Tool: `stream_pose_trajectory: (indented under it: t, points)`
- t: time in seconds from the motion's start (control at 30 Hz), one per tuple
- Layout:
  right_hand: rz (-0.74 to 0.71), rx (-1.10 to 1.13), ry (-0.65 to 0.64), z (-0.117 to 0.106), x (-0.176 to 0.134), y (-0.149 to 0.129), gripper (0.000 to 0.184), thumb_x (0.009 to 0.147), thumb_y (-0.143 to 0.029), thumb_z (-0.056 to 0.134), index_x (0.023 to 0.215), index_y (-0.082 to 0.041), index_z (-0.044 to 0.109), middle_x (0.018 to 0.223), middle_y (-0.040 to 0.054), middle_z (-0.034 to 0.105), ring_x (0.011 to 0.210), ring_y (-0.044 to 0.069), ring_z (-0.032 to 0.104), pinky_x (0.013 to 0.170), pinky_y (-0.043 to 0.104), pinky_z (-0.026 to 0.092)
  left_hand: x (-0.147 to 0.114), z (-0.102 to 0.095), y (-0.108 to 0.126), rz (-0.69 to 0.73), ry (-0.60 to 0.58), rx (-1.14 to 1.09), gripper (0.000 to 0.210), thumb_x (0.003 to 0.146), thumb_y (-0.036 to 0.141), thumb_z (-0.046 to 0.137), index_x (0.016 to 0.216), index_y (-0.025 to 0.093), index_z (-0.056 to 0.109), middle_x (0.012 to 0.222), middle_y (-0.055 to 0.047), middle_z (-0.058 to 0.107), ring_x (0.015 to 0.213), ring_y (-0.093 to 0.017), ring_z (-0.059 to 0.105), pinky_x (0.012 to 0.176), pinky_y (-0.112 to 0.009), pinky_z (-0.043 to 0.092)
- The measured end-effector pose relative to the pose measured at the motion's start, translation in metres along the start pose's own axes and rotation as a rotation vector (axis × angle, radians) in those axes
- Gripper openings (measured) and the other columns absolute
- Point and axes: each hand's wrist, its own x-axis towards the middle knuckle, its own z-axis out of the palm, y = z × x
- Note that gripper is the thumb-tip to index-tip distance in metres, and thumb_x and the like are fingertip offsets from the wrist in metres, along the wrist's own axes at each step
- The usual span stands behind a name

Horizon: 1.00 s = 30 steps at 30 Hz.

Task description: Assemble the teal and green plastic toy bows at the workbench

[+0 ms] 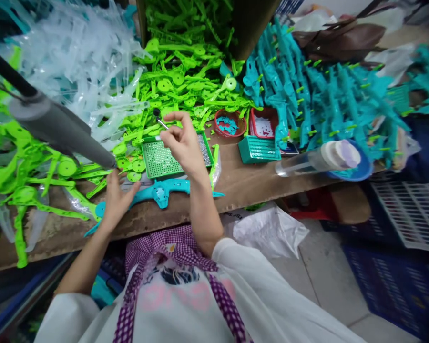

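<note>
A curved teal plastic part (pixel 160 193) lies along the front of the workbench. My left hand (pixel 117 199) is over its left end, thumb apart from the fingers. Its fingertips are close to the tip of a grey powered screwdriver (pixel 57 124) that slants down from the left; whether they touch is unclear. Raised above the green perforated tray (pixel 159 159), my right hand (pixel 184 145) is closed in a pinch on a thin metal rod with a black end (pixel 161 122). Small metal pieces lie in the tray's right side.
Lime-green parts (pixel 186 71) and clear plastic parts (pixel 75 62) are heaped behind and left. Teal parts (pixel 289 71) stand in rows at right. Nearby are a red round bowl (pixel 230 134), a teal basket (pixel 259 151), and a clear bottle (pixel 307 159) by the bench edge.
</note>
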Motion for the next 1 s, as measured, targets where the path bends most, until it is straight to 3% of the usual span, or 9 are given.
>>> stream_pose_trajectory:
  t: [0.1,0.27,0.4,0.5,0.8,1.0]
  points:
    - [0.120,-0.170,-0.275,-0.019,-0.023,0.029,0.014,0.082,-0.025,0.050,0.096,-0.025,0.047,0.065,-0.0056,0.046,0.063,0.013,0.045,0.064,0.028,0.037,-0.007,-0.008,-0.006,0.009,-0.072,0.109,0.078,0.078,0.048,0.071,0.143,0.018,0.041,0.132,-0.018,0.051,0.120,-0.031,0.055,0.103,-0.049,0.044]
    - [0.279,-0.469,-0.415,-0.039,-0.056,0.077,0.017,0.071,-0.018,0.049,0.087,-0.023,0.045,0.068,-0.0044,0.055,0.067,0.014,0.051,0.066,0.027,0.033,-0.011,-0.015,-0.010,0.103,-0.257,0.224,0.057,0.084,0.052,0.061,0.130,0.019,0.058,0.117,-0.012,0.061,0.108,-0.029,0.059,0.096,-0.044,0.047]
    - [0.295,-0.524,-0.415,-0.039,-0.055,0.080,0.020,0.069,-0.017,0.050,0.087,-0.023,0.044,0.070,-0.0030,0.056,0.071,0.016,0.054,0.066,0.026,0.031,-0.009,-0.012,-0.006,0.127,-0.461,0.406,0.055,0.083,0.056,0.063,0.125,0.021,0.063,0.113,-0.012,0.066,0.103,-0.031,0.061,0.091,-0.045,0.047]
    - [0.319,-0.562,-0.365,-0.036,-0.053,0.077,0.022,0.068,-0.016,0.051,0.088,-0.023,0.043,0.072,-0.0021,0.056,0.073,0.018,0.055,0.067,0.027,0.031,-0.007,-0.010,-0.003,0.123,-0.539,0.499,0.051,0.081,0.055,0.066,0.119,0.023,0.067,0.110,-0.011,0.068,0.102,-0.033,0.062,0.089,-0.045,0.046]
    - [0.242,-0.765,-0.382,-0.019,-0.067,0.072,0.022,0.079,-0.014,0.041,0.099,-0.022,0.046,0.080,0.0039,0.061,0.072,0.022,0.051,0.067,0.030,0.025,-0.005,-0.008,-0.002,0.105,-0.532,0.484,0.046,0.078,0.054,0.069,0.113,0.024,0.071,0.106,-0.011,0.070,0.099,-0.033,0.063,0.085,-0.044,0.047]
    - [0.288,-0.689,-0.286,-0.026,-0.066,0.075,0.022,0.074,-0.017,0.044,0.094,-0.023,0.042,0.074,0.0006,0.056,0.069,0.021,0.052,0.067,0.029,0.027,-0.005,-0.007,-0.002,0.099,-0.530,0.472,0.047,0.078,0.055,0.069,0.112,0.024,0.071,0.106,-0.011,0.070,0.099,-0.033,0.064,0.086,-0.044,0.047]
